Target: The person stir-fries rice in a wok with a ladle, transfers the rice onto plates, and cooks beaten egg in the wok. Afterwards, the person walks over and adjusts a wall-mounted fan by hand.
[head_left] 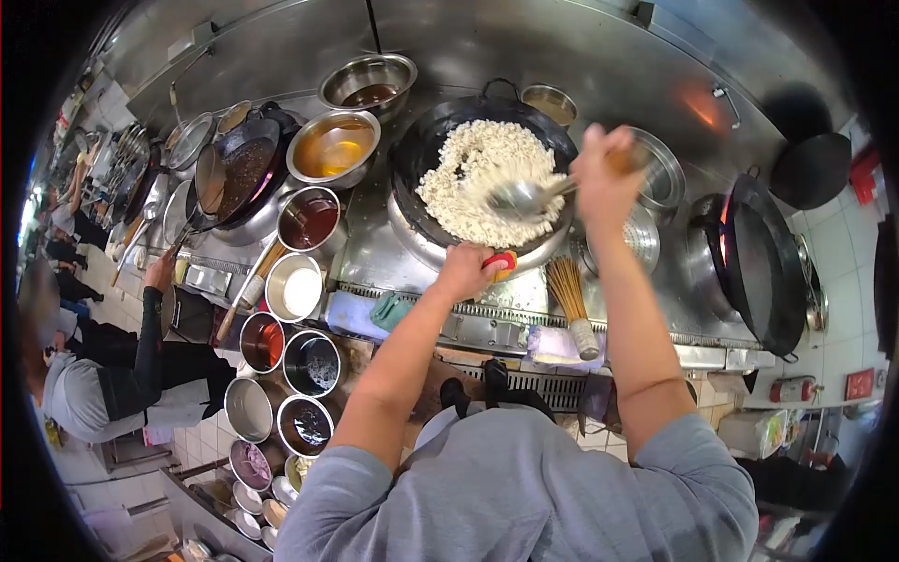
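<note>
A large black wok [421, 140] sits on the burner in front of me, full of pale, lumpy pieces of food [487, 150] whose kind I cannot tell. My right hand [604, 178] is closed on the handle of a metal ladle [517, 199], its bowl blurred and touching the food. At the wok's near edge, my left hand [465, 272] is closed round a red and yellow grip or cloth [503, 264]; the wok's handle under it is hidden. A bamboo brush [567, 290] lies just right of my left hand.
Steel bowls of liquid [334, 150] and several pots of sauce [309, 218] stand to the left. Another wok [763, 267] is on the right, beside a perforated strainer [632, 242]. A co-worker [112, 393] handles a wok [245, 169] at far left.
</note>
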`<move>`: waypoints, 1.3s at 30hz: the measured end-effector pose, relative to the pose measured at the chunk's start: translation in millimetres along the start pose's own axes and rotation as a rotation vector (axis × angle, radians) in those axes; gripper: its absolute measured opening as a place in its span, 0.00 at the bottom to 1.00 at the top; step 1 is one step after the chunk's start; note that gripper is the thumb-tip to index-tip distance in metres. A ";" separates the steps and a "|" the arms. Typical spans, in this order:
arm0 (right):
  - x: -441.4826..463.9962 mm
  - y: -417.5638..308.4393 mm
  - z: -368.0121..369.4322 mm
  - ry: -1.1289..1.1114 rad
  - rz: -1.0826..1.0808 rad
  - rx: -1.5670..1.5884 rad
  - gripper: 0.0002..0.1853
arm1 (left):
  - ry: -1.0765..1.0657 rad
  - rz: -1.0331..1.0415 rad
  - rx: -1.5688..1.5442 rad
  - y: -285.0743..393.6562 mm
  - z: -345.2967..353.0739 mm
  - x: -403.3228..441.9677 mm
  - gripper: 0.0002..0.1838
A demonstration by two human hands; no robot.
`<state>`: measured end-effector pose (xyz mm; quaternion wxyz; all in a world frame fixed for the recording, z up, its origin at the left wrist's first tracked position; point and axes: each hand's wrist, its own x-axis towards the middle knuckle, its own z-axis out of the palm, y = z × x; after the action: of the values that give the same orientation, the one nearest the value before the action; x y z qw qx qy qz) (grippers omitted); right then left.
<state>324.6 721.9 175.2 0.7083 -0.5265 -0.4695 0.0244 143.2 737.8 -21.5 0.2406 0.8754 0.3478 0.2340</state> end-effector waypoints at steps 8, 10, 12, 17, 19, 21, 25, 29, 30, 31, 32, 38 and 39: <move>-199.5 37.3 -141.4 -1.034 0.620 0.078 0.32 | -0.067 0.167 0.306 -4.1 -29.9 -11.5 0.14; -217.5 11.1 -143.3 -0.537 1.366 0.921 0.24 | -0.057 0.166 0.264 2.7 -35.4 -7.9 0.14; -221.2 5.0 -126.2 -0.222 1.495 1.008 0.19 | -0.056 0.168 0.222 4.9 -31.0 -4.1 0.14; -164.7 34.6 -90.9 -0.509 1.408 0.491 0.12 | -0.067 0.001 0.193 8.2 -4.0 -6.1 0.15; -164.8 27.4 -109.7 -0.707 1.209 0.029 0.19 | -0.019 0.012 0.198 7.0 1.1 -9.1 0.15; -181.4 12.9 -129.2 -0.788 0.152 -0.800 0.30 | 0.032 0.023 0.199 3.5 7.1 -9.7 0.14; -162.7 2.8 -133.5 -1.089 0.511 -1.058 0.31 | 0.087 0.042 0.152 3.6 9.0 -15.1 0.12; -110.9 52.6 -146.2 -0.863 0.438 -0.520 0.29 | 0.175 0.093 0.202 7.5 6.6 -18.0 0.10; -93.9 59.4 -137.2 -0.761 0.442 -0.545 0.28 | 0.246 0.055 0.196 9.4 8.6 -22.4 0.09; -75.3 67.8 -127.3 -0.659 0.448 -0.570 0.27 | 0.316 0.016 0.187 11.9 11.0 -25.7 0.08; -54.1 78.6 -111.2 -0.603 0.366 -0.637 0.27 | 0.308 -0.004 0.181 15.0 10.3 -25.5 0.08; 82.6 288.2 30.3 -0.599 0.683 -0.738 0.20 | 0.117 -0.153 0.187 18.2 0.3 -16.9 0.09; 104.8 332.7 49.6 -0.623 0.908 -0.448 0.12 | 0.071 -0.192 0.175 17.2 -1.1 -15.5 0.09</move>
<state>501.8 961.1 -13.4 0.3276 -0.7794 -0.3767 0.3786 141.1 715.9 -14.3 0.1722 0.8468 0.4575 0.2096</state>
